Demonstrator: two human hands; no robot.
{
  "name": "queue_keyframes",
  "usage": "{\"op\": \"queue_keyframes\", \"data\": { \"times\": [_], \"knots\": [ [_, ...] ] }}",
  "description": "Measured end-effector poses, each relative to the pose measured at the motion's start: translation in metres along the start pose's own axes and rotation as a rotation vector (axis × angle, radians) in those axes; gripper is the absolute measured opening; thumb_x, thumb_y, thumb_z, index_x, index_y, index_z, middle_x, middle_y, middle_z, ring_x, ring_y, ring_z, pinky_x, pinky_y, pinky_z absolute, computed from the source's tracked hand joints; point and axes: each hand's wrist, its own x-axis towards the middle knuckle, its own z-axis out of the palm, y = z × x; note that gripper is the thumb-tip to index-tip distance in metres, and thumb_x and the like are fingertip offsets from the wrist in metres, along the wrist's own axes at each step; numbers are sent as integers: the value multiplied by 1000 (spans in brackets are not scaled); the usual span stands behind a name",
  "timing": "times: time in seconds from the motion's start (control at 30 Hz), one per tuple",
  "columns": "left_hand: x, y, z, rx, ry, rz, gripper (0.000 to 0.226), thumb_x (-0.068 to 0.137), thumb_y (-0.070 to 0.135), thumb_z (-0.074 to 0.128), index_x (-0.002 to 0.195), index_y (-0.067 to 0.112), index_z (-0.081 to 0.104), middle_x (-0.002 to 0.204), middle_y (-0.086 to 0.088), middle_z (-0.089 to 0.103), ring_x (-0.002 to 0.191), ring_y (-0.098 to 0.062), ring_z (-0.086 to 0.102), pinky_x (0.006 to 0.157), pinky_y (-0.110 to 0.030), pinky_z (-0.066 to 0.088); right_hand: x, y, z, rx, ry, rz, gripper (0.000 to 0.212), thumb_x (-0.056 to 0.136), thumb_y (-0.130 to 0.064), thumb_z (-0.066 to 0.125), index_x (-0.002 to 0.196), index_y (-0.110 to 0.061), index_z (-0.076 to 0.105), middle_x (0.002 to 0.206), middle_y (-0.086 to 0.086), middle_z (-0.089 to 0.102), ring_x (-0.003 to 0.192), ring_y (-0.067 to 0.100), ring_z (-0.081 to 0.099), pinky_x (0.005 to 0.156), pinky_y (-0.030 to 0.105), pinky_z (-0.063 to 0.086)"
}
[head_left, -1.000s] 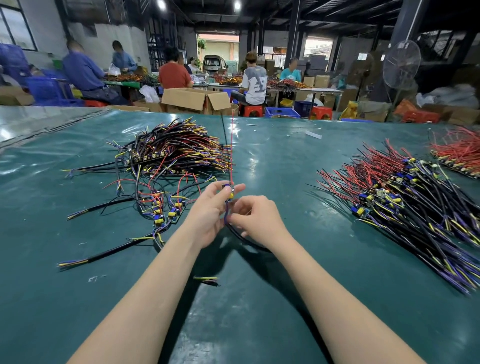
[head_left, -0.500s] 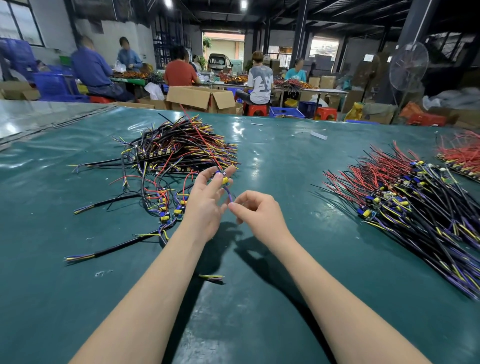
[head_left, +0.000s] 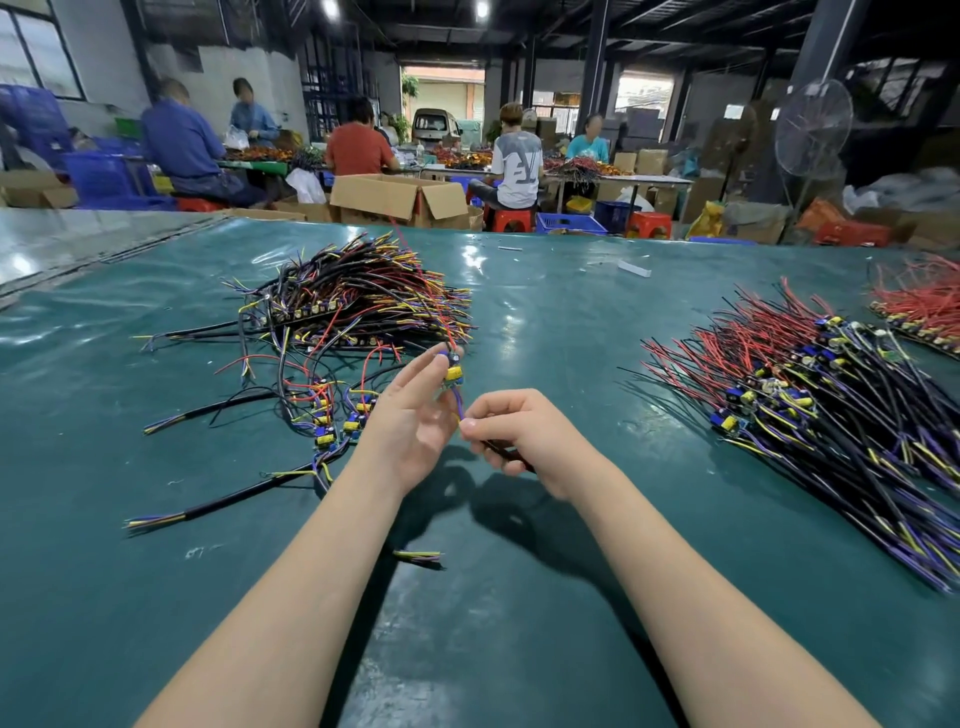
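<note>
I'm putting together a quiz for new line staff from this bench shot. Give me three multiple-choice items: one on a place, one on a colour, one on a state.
1. Where does the tangled wire heap lie from the hands?
A. Beyond and to the left of the left hand
B. Under the right forearm
C. On the floor

2. What colour is the table cover?
A. Red
B. Dark green
C. White

3. What is the right hand doing?
A. Lying flat on the table
B. Lifting a cardboard box
C. Pinching the purple lead below the small module

Answers:
1 A: the heap sits farther off and left of the left hand, which holds the module at its fingertips.
2 B: the sheet shows dark green all round the arms.
3 C: thumb and forefinger close on the lead.
</note>
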Motion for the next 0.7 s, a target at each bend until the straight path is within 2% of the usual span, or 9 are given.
{"op": "queue_keyframes", "data": {
  "times": [0.1,0.17,0.27,0.43,0.7],
  "knots": [
    [0,-2,1,49,47,-154,14,91,24,48,96,15,59,79,0,55,66,-12,49,49,-17,46,0,1,-3,71,5,-3,25,83,-1,58,61,-13,59,43,-5,50,36,6,41,35,13,23],
    [-1,-2,2,70,52,-236,17,90,26,49,87,13,60,75,0,52,63,-12,51,47,-17,47,1,1,-6,135,16,-5,24,83,-1,58,61,-13,61,44,-4,53,38,6,43,36,13,25],
    [-3,0,5,30,32,-308,16,89,21,51,79,13,59,68,-1,58,53,-9,60,50,-17,50,2,1,-10,215,39,16,26,82,-2,58,59,-14,62,47,-2,55,39,7,45,37,13,26],
    [-2,-2,7,82,72,-279,20,91,21,52,76,11,58,59,0,68,51,-6,64,50,-15,52,2,1,-8,237,74,32,30,82,-3,57,55,-15,61,45,-5,55,39,7,45,37,12,26],
    [-6,-6,9,33,147,-256,15,87,-3,55,76,6,57,59,-5,68,51,-11,66,54,-20,56,2,3,-13,160,272,146,19,78,-6,64,60,-11,58,46,0,51,35,7,48,37,11,30]
  ]
}}
